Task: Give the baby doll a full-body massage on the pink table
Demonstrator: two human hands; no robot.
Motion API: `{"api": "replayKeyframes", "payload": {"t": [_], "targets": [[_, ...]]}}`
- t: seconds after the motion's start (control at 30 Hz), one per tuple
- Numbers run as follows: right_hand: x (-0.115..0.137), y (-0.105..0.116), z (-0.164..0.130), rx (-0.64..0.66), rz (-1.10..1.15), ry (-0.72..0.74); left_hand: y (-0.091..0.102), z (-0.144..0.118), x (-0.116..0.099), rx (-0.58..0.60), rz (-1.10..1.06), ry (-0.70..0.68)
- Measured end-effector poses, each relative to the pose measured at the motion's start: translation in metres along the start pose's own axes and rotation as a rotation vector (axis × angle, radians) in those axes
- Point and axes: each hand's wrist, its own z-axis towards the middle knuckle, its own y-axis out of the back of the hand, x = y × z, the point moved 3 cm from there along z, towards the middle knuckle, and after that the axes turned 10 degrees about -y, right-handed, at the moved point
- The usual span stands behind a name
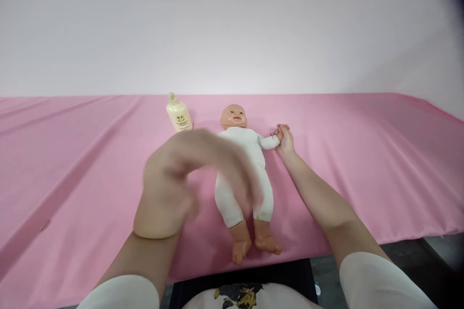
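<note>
Centrally, a doll (243, 174) is laid face-up on the pink cloth (362, 164); its wrist at two o'clock is pinched by the right hand (285, 139). The blurred left hand (181, 178) hovers, fingers loosely curled, nothing held. The doll likely handles light, with a soft body and hard limbs, and is best gripped at the torso. A bottle (179, 113) stands at eleven o'clock.

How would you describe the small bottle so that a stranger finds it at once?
Look at the pink cloth covering the table, below the pale wall. Near its far edge lies a baby doll in a white suit; the bottle stands just left of the doll's head. It is the only cream-yellow container there, with a narrow cap.
</note>
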Motion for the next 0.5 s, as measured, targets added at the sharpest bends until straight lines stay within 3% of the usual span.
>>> {"api": "replayKeyframes", "payload": {"t": [0.07, 0.17, 0.23, 0.33, 0.4, 0.5], "targets": [[0.0, -0.004, -0.005, 0.069, -0.095, 0.059, -0.008, 0.035, 0.024, -0.017, -0.016, -0.175], [0.0, -0.011, -0.012, 0.181, -0.181, 0.116, -0.03, 0.062, 0.078, -0.064, 0.129, -0.072], [0.001, -0.013, -0.013, 0.22, -0.197, 0.146, -0.047, 0.066, 0.114, 0.036, 0.264, 0.004], [0.002, -0.012, -0.012, 0.163, -0.197, 0.183, -0.069, 0.061, 0.157, 0.29, 0.424, 0.059], [0.001, -0.01, -0.009, 0.128, -0.203, 0.173, -0.077, 0.056, 0.177, 0.407, 0.526, 0.121], [-0.002, -0.006, -0.004, 0.093, -0.194, 0.132, -0.084, 0.051, 0.195, 0.489, 0.653, 0.201]]}}
